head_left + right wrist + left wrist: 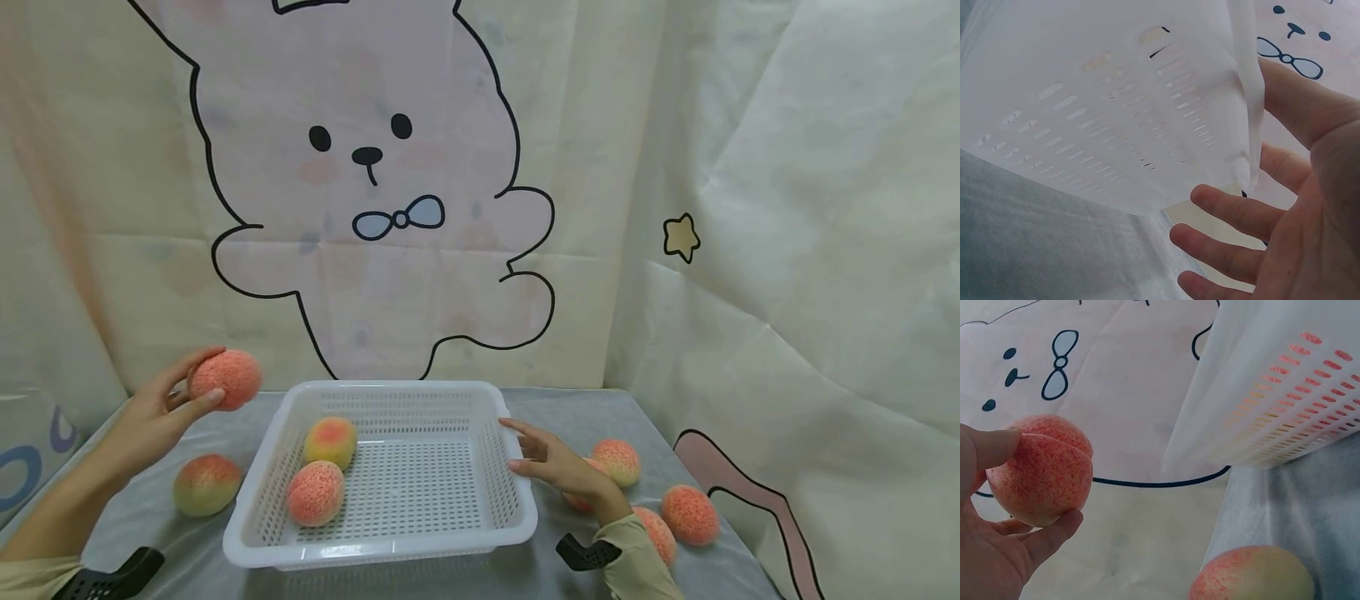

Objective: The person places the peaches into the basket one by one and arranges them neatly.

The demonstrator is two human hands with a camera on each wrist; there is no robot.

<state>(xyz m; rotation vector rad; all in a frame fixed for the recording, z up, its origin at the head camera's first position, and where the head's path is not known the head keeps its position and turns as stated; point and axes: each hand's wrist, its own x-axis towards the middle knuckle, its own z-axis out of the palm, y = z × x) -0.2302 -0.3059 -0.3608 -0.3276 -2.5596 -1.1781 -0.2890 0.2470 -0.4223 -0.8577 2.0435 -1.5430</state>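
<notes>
Above the tabletop's (420, 583) left edge, the left hand (153, 412) is gripping a round, fuzzy pink peach (225, 379), fingers curled around it. At centre, a perforated white plastic basket (517, 517) is sitting; the right hand (558, 467), fingers relaxed and apart, is hovering at its right rim.

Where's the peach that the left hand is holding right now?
In the head view, the held peach is in the left hand, raised above the table left of the white basket.
</notes>
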